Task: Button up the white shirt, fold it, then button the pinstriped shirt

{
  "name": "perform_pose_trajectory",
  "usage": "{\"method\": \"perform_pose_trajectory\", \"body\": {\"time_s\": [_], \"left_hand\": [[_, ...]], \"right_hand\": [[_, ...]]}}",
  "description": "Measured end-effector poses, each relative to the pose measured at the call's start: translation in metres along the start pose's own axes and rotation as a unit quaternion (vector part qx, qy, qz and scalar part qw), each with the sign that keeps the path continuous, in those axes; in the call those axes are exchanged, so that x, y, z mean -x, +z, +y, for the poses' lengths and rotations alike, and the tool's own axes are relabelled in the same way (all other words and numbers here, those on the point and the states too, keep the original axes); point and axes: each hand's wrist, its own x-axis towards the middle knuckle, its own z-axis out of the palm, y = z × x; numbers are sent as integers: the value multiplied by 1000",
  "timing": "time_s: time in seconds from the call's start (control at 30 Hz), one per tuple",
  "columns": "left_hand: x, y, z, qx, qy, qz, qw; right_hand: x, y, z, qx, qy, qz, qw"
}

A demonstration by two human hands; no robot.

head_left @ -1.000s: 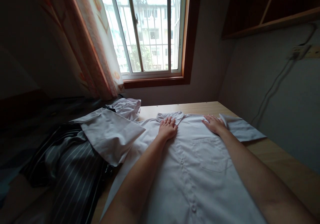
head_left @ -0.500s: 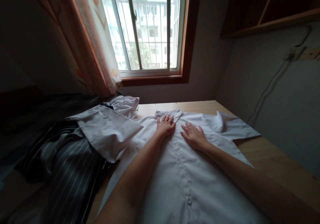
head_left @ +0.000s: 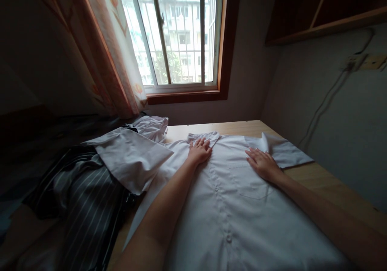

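A white short-sleeved button shirt (head_left: 229,206) lies face up on a wooden table (head_left: 320,182), collar toward the window. My left hand (head_left: 198,151) rests flat on the shirt just below the collar (head_left: 203,136), fingers stretched out. My right hand (head_left: 263,163) lies flat on the shirt's right shoulder, above the chest pocket (head_left: 246,180), fingers spread. The shirt's right sleeve (head_left: 284,152) spreads out beside that hand. Neither hand holds anything.
A dark striped garment (head_left: 87,198) and another white garment (head_left: 133,158) lie heaped at the left. Behind the table are a window (head_left: 175,37) with a patterned curtain (head_left: 111,49). A cable (head_left: 326,105) runs down the right wall; a wooden shelf (head_left: 320,25) hangs above.
My right hand slid from the shirt's right shoulder to the centre placket, then back outward to the right above the pocket. My left hand stayed by the collar.
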Motion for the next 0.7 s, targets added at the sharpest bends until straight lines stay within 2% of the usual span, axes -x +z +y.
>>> {"method": "perform_pose_trajectory", "body": {"time_s": [0.1, 0.17, 0.23, 0.27, 0.37, 0.43, 0.57, 0.7], "left_hand": [[4, -1, 7, -30, -4, 96, 995], [7, -4, 13, -56, 35, 150, 986], [12, -8, 21, -68, 64, 165, 982], [17, -10, 25, -66, 57, 162, 983], [40, -13, 32, -48, -2, 126, 991], [64, -14, 30, -35, -15, 68, 997], [116, -17, 17, -19, 25, -31, 999], [144, -26, 6, -8, 60, -67, 996]], "right_hand": [[-5, -13, -12, 4, -11, 34, 999], [-10, -23, -32, 4, -34, 44, 998], [-13, -31, -59, -14, -49, 33, 998], [-13, -33, -73, -27, -57, 23, 998], [-7, -30, -111, -50, -64, -7, 997], [0, -25, -126, -61, -58, -28, 996], [7, -17, -132, -77, -57, -44, 994], [6, -19, -128, -85, -57, -45, 994]]}}
